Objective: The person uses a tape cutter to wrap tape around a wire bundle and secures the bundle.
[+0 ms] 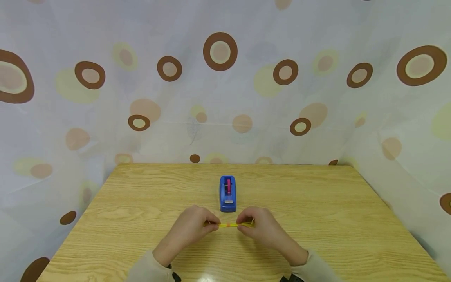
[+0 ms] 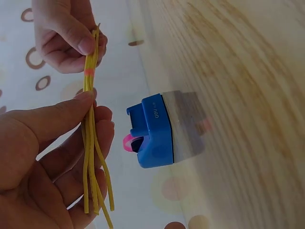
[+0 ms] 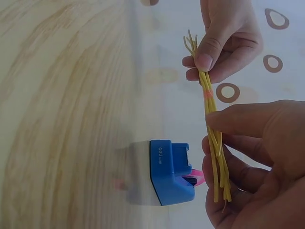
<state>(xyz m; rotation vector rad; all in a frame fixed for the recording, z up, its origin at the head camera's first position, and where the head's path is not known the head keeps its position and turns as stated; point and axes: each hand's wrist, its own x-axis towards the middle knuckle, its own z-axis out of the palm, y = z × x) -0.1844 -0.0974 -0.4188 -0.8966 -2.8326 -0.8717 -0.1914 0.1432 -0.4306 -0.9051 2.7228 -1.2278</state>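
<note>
Between both hands runs a bundle of thin yellow strands (image 1: 223,225), wrapped at its middle by a narrow pink tape band (image 2: 89,72). My left hand (image 1: 193,226) pinches the bundle on one side of the band, thumb against fingers. On the other side, my right hand (image 1: 262,227) pinches it the same way. Loose strand ends fan out past each grip, over the fingers in the two wrist views. Just beyond the hands stands a blue tape dispenser (image 1: 228,206), with a pink tape roll (image 1: 229,187) in it.
The wood-grain table (image 1: 317,196) spreads out on either side of the hands. A pale curtain (image 1: 197,90) with brown rings and dots hangs behind it and along both sides.
</note>
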